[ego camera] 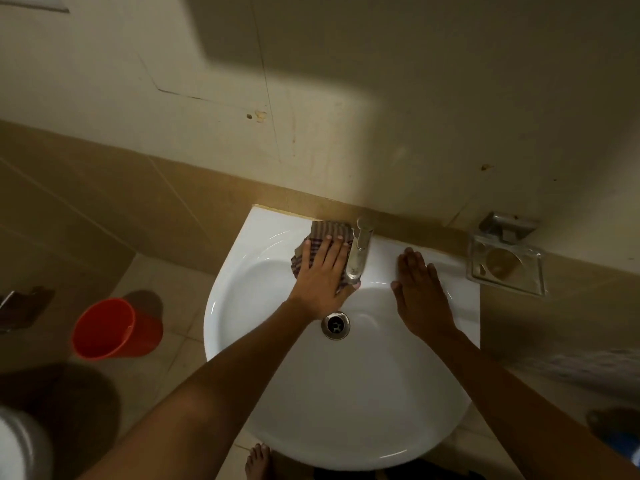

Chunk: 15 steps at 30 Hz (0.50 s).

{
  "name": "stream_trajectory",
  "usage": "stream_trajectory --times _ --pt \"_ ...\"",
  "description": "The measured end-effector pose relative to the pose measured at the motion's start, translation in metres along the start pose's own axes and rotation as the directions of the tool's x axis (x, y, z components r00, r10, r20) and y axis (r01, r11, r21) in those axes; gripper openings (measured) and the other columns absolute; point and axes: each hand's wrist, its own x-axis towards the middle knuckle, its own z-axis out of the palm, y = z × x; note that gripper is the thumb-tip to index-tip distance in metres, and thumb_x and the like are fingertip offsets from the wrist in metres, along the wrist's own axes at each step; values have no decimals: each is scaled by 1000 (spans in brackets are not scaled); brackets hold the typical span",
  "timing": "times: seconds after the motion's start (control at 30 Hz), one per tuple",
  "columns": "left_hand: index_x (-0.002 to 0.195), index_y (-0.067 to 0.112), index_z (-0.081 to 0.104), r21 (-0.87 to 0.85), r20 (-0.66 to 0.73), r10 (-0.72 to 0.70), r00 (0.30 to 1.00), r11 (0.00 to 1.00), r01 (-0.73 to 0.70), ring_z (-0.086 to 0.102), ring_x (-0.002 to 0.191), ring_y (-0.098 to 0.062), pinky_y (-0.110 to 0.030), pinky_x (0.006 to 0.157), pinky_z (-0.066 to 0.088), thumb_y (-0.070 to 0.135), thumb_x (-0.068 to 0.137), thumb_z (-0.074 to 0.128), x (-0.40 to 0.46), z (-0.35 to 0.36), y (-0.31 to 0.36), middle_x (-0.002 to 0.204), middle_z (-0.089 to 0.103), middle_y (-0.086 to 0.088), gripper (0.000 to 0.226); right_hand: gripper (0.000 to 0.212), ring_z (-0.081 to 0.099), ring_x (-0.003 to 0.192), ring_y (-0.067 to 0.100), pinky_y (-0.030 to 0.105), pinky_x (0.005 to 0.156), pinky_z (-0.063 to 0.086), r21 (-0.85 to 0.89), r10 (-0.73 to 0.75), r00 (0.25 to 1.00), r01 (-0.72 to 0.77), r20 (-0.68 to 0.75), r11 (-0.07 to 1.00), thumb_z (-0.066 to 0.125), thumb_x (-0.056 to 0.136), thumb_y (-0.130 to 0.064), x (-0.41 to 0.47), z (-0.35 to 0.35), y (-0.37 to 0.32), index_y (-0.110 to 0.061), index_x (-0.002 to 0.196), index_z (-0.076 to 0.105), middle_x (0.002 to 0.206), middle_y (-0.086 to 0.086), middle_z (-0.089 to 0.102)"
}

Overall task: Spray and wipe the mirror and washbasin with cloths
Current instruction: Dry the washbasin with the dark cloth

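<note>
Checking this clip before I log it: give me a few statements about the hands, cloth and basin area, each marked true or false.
1. The left hand presses a checked cloth flat against the washbasin, left of the tap. True.
2. The right hand holds a spray bottle. False: it lies flat and bare on the basin's rim, right of the tap.
3. An orange bucket stands on the floor to the left of the basin. True.
4. The cloth covers the drain. False: the drain is uncovered, nearer the person than the cloth.
5. A wall-mounted soap dish is to the right of the basin. True.
</note>
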Motion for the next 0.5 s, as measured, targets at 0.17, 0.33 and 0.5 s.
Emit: stream_trajectory --times 0.17,0.33,0.5 --pt "157 12 18 103 14 116 993 988 -116 8 153 -27 -58 120 3 65 96 22 -2 -2 -24 164 18 -11 81 69 15 148 30 45 119 11 2 9 1000 -9 6 1000 7 96 -40 0 -2 -2 -1 150 24 159 17 17" --pt "157 16 9 116 33 111 993 987 -114 -4 153 -24 -54 122 -2 63 97 22 -1 -15 -67 166 4 -6 77 66 24 145 34 49 116 21 -12 27 999 -27 21 1000 13 96 -37 0 -1 -4 1 147 32 156 20 26" --pt "158 16 8 136 -19 -65 998 988 67 0 153 -23 -52 122 -2 63 94 15 -18 -24 -113 166 7 -7 80 64 28 143 35 50 114 24 -23 23 999 -23 33 999 15 97 -36 0 -4 -5 2 145 36 154 21 29"
